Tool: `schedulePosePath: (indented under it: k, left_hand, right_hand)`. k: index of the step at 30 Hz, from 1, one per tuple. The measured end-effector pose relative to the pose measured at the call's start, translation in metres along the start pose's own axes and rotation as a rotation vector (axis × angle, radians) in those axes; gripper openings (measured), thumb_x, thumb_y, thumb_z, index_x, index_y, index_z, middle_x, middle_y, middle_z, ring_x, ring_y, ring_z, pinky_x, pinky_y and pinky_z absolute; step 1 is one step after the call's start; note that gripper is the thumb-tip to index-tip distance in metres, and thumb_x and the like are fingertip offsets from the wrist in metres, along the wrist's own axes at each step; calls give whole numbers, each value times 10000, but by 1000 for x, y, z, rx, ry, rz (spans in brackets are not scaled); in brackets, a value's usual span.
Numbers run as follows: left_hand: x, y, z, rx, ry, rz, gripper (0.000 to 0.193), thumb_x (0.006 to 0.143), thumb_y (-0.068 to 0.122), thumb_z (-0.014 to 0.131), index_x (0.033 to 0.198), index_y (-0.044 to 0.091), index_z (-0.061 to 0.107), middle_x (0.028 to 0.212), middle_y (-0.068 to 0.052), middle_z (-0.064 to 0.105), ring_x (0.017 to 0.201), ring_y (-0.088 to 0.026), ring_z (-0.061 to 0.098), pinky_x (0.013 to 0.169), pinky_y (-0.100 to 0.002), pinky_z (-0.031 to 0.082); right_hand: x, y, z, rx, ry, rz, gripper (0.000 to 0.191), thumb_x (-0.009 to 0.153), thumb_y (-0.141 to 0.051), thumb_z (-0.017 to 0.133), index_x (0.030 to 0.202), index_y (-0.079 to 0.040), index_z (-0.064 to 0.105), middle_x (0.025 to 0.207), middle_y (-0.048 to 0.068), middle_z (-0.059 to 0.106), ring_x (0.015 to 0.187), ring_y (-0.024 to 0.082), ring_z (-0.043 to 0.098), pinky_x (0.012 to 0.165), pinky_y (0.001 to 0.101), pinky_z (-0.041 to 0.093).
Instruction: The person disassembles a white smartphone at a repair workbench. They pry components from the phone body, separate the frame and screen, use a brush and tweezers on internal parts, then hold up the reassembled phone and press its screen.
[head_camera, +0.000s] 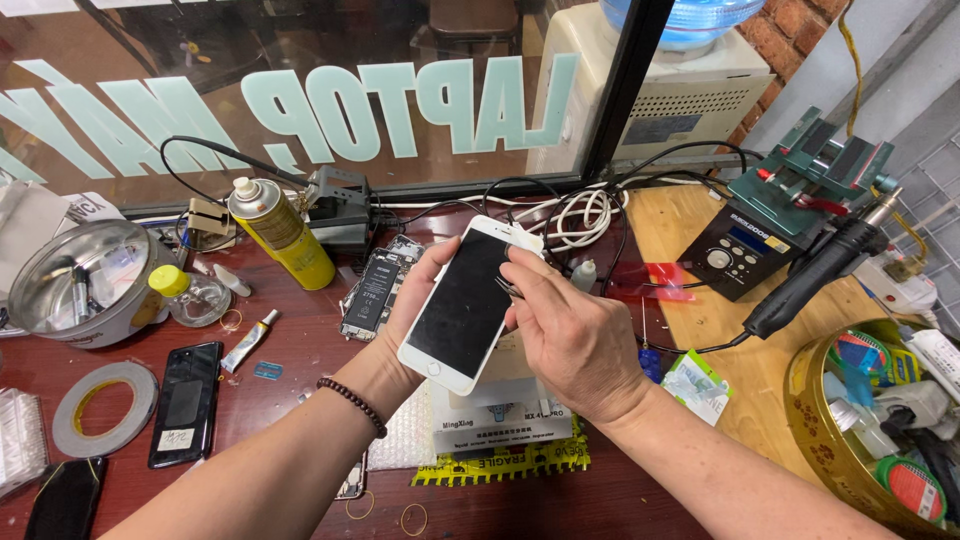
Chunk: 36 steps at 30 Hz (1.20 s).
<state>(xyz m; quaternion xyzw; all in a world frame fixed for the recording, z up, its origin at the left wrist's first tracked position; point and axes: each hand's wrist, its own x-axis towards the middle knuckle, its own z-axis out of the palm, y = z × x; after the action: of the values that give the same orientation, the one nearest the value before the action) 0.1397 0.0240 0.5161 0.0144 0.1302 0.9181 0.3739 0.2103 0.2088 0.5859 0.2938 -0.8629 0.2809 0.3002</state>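
Observation:
My left hand (415, 300) holds a white smartphone (462, 310) from behind, its dark screen tilted toward me above the desk. My right hand (570, 335) pinches thin metal tweezers (508, 287) against the phone's right edge near the top. A dark beaded bracelet (352, 403) circles my left wrist. Under the hands lies an opened phone body (375, 290) with its battery showing, and a white box (505, 415) on a yellow-edged bag.
A yellow spray can (280, 232), small clear bottle (195, 297), metal bowl (75, 283), tape roll (105, 405), glue tube (248, 342) and a black phone (185, 400) lie at left. A hot-air station (740, 255) with its black handle (815, 275) and a gold tin (870, 430) of parts stand at right.

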Motion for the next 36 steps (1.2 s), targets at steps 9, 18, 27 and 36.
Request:
schedulePosePath:
  k: [9,18,27,36]
  left_hand:
    - [0,-2,8,17,83,-27,480,1003,468,527,1208,66,691,1087,-171,746,918,-329,751,872,-494,621]
    - [-3,2,15,43,-160,-133,625,1056,502,437,1373,-15,588,1159,-299,681,918,-391,731,865,-441,622]
    - [-6,2,24,65,-142,-129,617,1066,487,415,1372,-26,567,1125,-296,677,905,-380,729,836,-415,630]
    - [-7,-2,21,79,-166,-133,643,1073,484,426,1400,-55,552,1153,-312,668,921,-392,726,858,-429,616]
  right_hand:
    - [-1,3,0,8,35,41,229,920,-18,657,1149,-30,662,1220,116,740,812,209,773,661,299,617]
    - [6,11,0,169,109,257,191,1003,-59,614,1186,-34,660,1009,118,750,825,222,776,697,319,597]
    - [4,14,-4,119,61,216,211,1016,-69,601,1223,-48,638,1032,124,765,892,256,776,723,338,603]
    - [-1,29,-2,154,105,376,214,1024,-122,607,1218,-47,657,948,93,771,832,194,769,703,316,590]
